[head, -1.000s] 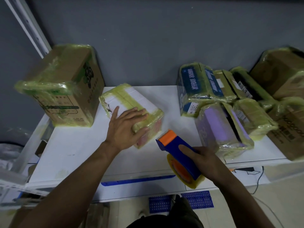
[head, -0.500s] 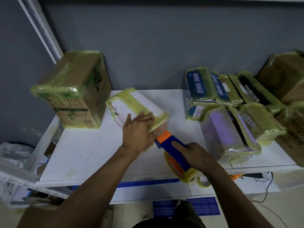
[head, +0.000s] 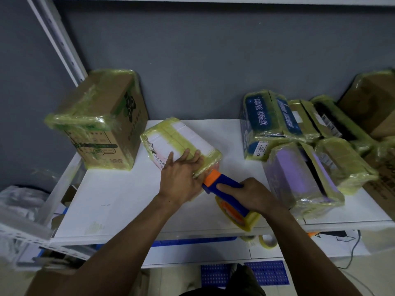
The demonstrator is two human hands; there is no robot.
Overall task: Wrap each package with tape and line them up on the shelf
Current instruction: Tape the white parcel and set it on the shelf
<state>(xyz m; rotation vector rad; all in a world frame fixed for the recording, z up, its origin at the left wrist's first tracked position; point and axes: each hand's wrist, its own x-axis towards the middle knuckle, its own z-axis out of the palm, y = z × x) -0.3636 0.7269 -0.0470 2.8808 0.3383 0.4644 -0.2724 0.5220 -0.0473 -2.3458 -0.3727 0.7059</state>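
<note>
A white and pink package (head: 177, 137) banded with yellowish tape lies on the white shelf (head: 119, 201), mid-left. My left hand (head: 181, 176) presses flat on its near end, fingers straight. My right hand (head: 250, 194) grips the blue handle of a tape dispenser (head: 226, 189). The dispenser's orange head touches the package's near right corner. Its yellow tape roll (head: 245, 218) hangs over the shelf's front edge.
A taped brown carton (head: 102, 118) stands at the left. Several taped packages crowd the right: a blue one (head: 265, 120), a purple one (head: 299, 178), and brown cartons (head: 372, 103). A loose tape roll (head: 268, 241) lies on the lower shelf.
My right hand has brought the dispenser up and left until its head meets the package corner. My left hand has slid toward the package's near end.
</note>
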